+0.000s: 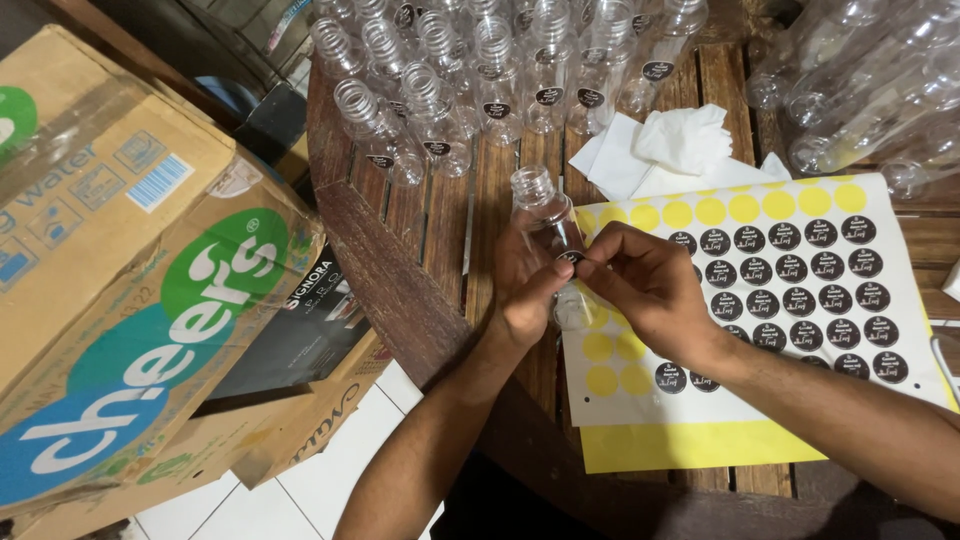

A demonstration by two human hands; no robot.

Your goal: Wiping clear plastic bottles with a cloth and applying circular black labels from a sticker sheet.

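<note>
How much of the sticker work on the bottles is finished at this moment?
Done: the clear bottles standing at the table's far side already carry round black stickers, and many spots on the sticker sheet are bare yellow. In hand: the left hand holds one bottle while the right hand presses a sticker on it. Left: several rows of black stickers remain on the sheet.

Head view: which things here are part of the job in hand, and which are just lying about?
In use: clear bottle held by left hand; right hand pressing on a black round sticker; sticker sheet; labelled bottles.

Lying about: cardboard boxes; white tissue; bagged bottles.
</note>
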